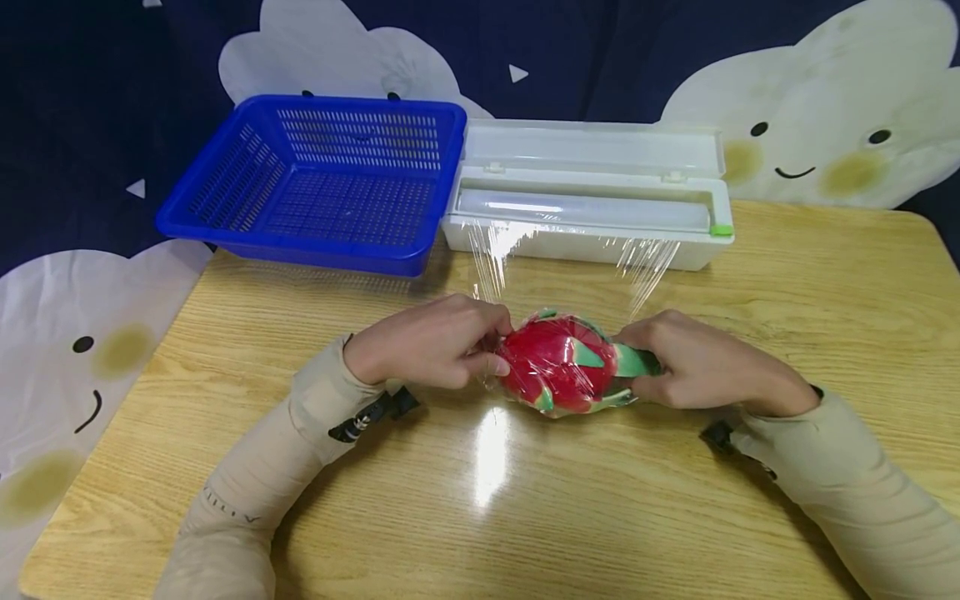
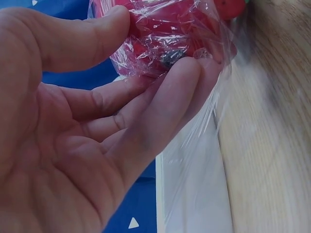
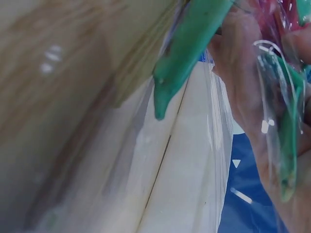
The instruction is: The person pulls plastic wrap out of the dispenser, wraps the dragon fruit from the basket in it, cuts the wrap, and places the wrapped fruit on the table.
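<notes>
Two hands, left [image 1: 427, 342] and right [image 1: 693, 358], clamped on film-wrapped dragon fruit [image 1: 558, 367], wrap dispenser [image 1: 592, 208] and blue basket [image 1: 322, 179] behind.

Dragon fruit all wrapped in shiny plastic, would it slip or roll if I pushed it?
The dragon fruit is rounded, so it would probably roll a little. The cling film over it looks glossy, so perhaps slippery. Its green scales might stop it.

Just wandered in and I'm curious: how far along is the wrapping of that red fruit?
Film already covers the dragon fruit. Both hands, left hand and right hand, grip its ends through the cling film. The sheet still runs back to the white dispenser, uncut. The blue basket holds nothing.
</notes>
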`<state>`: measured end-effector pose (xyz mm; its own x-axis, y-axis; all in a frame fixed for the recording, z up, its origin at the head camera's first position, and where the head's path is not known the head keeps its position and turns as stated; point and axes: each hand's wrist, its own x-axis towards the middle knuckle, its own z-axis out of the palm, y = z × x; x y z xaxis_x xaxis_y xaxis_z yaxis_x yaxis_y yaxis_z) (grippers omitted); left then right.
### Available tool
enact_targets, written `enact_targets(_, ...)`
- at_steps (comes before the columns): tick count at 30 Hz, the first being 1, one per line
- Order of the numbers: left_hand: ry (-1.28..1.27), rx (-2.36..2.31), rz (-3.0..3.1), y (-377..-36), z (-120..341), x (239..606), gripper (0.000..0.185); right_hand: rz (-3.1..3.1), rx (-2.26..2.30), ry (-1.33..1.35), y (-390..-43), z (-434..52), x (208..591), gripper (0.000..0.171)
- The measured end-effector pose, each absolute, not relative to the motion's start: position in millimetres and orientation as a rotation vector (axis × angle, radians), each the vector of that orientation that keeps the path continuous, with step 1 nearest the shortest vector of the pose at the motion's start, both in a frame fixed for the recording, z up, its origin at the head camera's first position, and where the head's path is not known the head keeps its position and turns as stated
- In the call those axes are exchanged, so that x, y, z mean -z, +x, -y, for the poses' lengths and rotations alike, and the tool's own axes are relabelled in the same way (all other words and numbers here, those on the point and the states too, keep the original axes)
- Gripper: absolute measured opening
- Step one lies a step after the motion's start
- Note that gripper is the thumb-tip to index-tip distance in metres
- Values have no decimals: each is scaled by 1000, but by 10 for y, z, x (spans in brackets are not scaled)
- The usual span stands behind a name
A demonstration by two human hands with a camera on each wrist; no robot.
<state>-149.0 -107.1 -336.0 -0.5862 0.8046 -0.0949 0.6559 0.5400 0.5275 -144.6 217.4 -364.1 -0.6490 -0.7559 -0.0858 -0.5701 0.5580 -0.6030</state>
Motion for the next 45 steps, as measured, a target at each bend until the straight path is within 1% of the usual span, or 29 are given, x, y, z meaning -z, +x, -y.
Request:
enact_targets(14, 1201, -616, -2424, -1503, 1078, 3363, 25, -2390, 783, -1069, -1455, -2182, 3627, 25)
enact_targets(21, 1199, -608, -2400, -1521, 1082, 3370, 26, -2392, 765, -1068, -1462, -2187, 3631, 30)
enact_targets(30, 1195, -625, -2369, -1565, 1097, 3413, 27, -2358, 766, -1031, -1465, -2185, 3630, 29)
enact_targets(37, 1171, -648, -2334, -1580, 1104, 3411, 22, -2312, 801, -1032, -1446, -2173, 3623, 23)
enact_targets(45, 1153, -653, -2311, -1581, 1116, 3402, 21, -2277, 813, -1033, -1439, -2163, 3626, 21)
